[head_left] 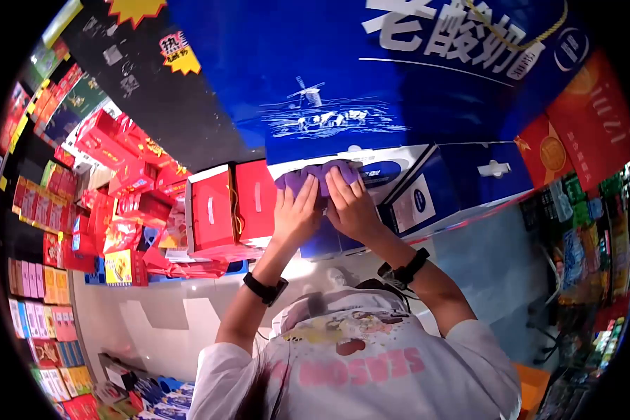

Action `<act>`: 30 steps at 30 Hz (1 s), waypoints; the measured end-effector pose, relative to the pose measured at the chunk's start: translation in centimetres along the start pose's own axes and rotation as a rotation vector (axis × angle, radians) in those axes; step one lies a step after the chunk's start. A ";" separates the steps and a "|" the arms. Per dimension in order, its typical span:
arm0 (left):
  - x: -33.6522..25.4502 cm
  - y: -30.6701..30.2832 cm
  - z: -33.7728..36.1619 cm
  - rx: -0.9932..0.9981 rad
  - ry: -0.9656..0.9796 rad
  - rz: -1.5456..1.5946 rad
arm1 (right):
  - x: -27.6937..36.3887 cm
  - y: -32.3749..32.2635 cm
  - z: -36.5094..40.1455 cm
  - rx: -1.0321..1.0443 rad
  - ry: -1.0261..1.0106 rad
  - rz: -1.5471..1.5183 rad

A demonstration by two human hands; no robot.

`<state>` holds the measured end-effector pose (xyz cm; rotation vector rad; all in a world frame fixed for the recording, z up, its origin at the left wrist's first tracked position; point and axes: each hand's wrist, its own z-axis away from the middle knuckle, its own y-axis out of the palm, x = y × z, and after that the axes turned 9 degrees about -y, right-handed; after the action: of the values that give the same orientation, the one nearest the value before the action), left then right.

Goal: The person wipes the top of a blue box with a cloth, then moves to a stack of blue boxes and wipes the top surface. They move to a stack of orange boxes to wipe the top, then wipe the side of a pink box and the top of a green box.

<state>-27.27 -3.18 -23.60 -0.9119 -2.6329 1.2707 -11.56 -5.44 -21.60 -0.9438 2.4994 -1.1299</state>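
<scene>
A purple cloth lies bunched on the white and blue top edge of a box, below a large blue carton with white lettering. My left hand presses on the cloth's left part, fingers stretched out and side by side. Beside it, my right hand rests on the cloth's right part with its fingers extended. Both hands point forward and nearly touch. Part of the cloth is hidden under the fingers.
Red boxes stand just left of my hands. More red packages and shelves of goods fill the left side. Blue boxes and red cartons are at the right, with another stocked shelf beyond.
</scene>
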 end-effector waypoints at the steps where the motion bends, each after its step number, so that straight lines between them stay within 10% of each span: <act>1: 0.6 0.7 0.4 -0.021 0.069 -0.031 | 0.3 0.4 -0.3 -0.056 -0.005 0.020; 8: 2.2 5.8 7.5 0.398 -0.046 0.005 | -0.3 7.4 8.5 0.320 -0.034 0.135; 16: 1.7 3.1 5.8 0.144 -0.096 -0.024 | 1.3 4.1 2.9 0.094 -0.124 0.037; 25: 0.9 3.9 7.4 0.152 0.034 0.007 | 2.3 6.9 6.1 0.343 0.025 -0.071; 30: -1.4 0.3 8.3 0.242 -0.294 0.488 | 4.5 3.8 6.7 0.178 0.095 -0.439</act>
<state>-28.59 -9.54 -29.02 -1.4802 -2.4502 1.9148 -13.67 -10.39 -28.71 -1.4599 2.2690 -1.5258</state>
